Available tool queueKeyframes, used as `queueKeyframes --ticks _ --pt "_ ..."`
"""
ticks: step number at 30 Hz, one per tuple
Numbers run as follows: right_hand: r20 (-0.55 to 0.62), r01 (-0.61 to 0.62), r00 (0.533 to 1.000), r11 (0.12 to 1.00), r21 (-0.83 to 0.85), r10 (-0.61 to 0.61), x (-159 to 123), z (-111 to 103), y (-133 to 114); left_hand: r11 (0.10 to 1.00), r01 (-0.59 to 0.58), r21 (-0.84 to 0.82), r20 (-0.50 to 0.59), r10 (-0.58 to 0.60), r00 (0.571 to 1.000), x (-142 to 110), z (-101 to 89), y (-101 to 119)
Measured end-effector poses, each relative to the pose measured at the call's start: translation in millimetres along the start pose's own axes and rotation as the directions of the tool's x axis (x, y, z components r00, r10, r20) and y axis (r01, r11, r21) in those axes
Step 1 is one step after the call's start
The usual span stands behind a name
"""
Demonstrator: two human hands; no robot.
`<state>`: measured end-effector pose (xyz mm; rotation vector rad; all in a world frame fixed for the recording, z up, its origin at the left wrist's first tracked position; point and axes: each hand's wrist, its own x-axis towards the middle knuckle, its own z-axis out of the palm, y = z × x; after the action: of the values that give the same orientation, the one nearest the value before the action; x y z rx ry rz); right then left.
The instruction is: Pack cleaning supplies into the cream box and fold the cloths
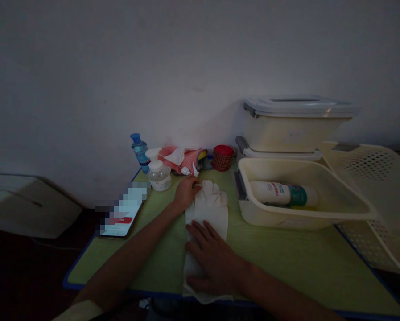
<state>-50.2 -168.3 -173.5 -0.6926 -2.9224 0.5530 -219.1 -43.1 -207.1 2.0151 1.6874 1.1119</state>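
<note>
A white glove point(208, 209) lies flat on the green tabletop, fingers pointing away from me and cuff at the near edge. At the glove's upper left, my left hand point(185, 194) has its fingers closed on one of the glove's fingers. My right hand point(215, 256) rests palm down on the lower part of the glove, fingers stretched out, covering some of the cuff. Just beyond my left hand are a clear jar with a white lid point(160, 177) and a pink cloth point(183, 158).
Left of my arm lies a phone point(124, 214). At the back stand a blue bottle point(139, 151) and a red round container point(223, 157). On the right, an open cream bin point(307, 218) holds a white and green bottle point(282, 193); lidded boxes point(293, 129) are stacked behind, beside a perforated basket point(383, 178).
</note>
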Motion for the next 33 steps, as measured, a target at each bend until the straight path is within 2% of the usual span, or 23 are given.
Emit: queueKeyframes --ticks 9,13,15,18,20,21,26,33 --pt "0.016 -0.001 1.000 1.000 0.019 0.001 -0.3 -3.8 0.7 0.995 -0.084 0.052 0.035 0.082 0.996 2.5 -0.9 7.2" --pt "0.020 0.002 1.000 1.000 0.028 -0.003 -0.6 -4.9 2.5 0.990 -0.143 0.006 0.125 0.141 0.982 0.6 -1.5 19.0" --pt "0.021 -0.002 1.000 1.000 0.024 0.002 -0.3 -5.2 2.8 0.983 -0.182 -0.027 0.191 0.183 0.964 -2.6 -2.9 25.6" --pt "0.016 0.004 1.000 1.000 0.016 -0.005 0.1 -5.0 2.7 0.958 -0.279 -0.059 0.334 0.283 0.899 -7.1 -5.0 33.3" --pt "0.009 0.006 1.000 1.000 0.007 -0.006 0.1 -4.7 2.5 0.947 -0.320 -0.029 0.386 0.306 0.870 -8.9 -5.1 36.5" --pt "0.006 0.006 1.000 1.000 0.004 -0.006 0.1 -4.6 2.4 0.947 -0.322 -0.003 0.385 0.298 0.873 -9.4 -4.4 37.7" --pt "-0.029 0.000 1.000 1.000 -0.007 -0.001 0.4 -4.8 2.0 0.972 -0.219 0.081 0.264 0.191 0.945 -10.1 4.3 38.8" --pt "-0.150 -0.008 0.989 0.999 -0.047 0.001 4.0 -3.8 5.7 0.986 -0.149 0.079 0.191 0.131 0.973 -5.3 12.9 36.6"
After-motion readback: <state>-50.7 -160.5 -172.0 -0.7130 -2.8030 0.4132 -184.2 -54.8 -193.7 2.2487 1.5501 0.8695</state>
